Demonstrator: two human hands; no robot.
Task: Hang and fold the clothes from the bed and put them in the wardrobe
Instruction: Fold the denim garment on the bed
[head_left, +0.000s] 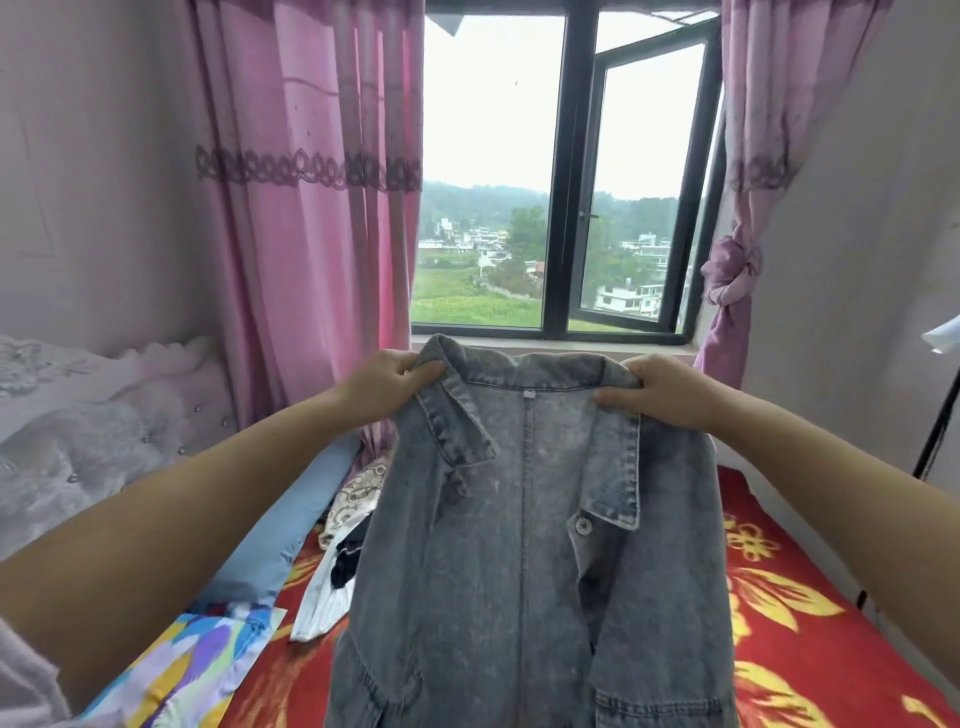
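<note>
Bed (810, 613), covered with a red blanket printed with yellow flowers, fills the lower field and runs toward the window (563, 176), whose right pane stands open. Pink curtains (311, 208) hang at either side of the window, the right one knotted. Padded pale headboard (93, 431) stands along the left edge of the bed, with a blue bolster (291, 525) lying beside it. Grey denim jacket (524, 545), the largest garment, hangs in the air above the blanket, front open toward me, collar uppermost, one metal button visible on its right placket. Multicoloured printed cloth (192, 660) lies at the near left corner of the bed. Heap of white, black and cream patterned clothes (343, 535) rests on the blanket between the bolster and the jacket. My left hand (387, 384) pinches the left end of the collar, fingers curled over the fabric. My right hand (660, 389) grips the right end of the collar likewise, thumb pressed on the inner face.
</note>
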